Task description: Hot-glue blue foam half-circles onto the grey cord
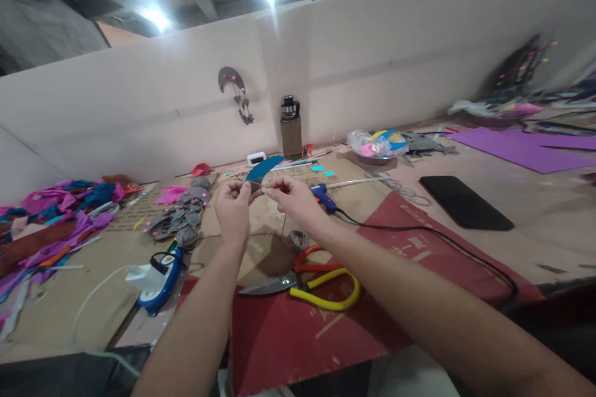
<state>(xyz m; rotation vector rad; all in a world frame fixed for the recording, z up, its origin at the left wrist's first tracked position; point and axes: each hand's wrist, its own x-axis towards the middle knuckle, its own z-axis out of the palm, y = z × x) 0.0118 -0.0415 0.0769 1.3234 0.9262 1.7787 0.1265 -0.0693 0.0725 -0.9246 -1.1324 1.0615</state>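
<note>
My left hand (pixel 234 208) and my right hand (pixel 294 198) are raised above the table, fingers pinched together on a small piece between them. A curved blue foam cutout (pixel 263 168) sticks up from that pinch. A thin grey bit shows under it; I cannot make out more. Below my hands lie scissors with yellow and red handles (pixel 311 284) on a red sheet (pixel 326 329). A blue glue gun (pixel 323 196) lies just right of my right hand, its black cord running off to the right.
A second blue glue gun (pixel 161 276) rests at the left. Grey foam pieces (pixel 179 218) and pink and blue scraps (pixel 51 217) lie left. A bottle (pixel 290 127) stands by the wall, a black phone (pixel 465 201) and purple sheet (pixel 521 149) right.
</note>
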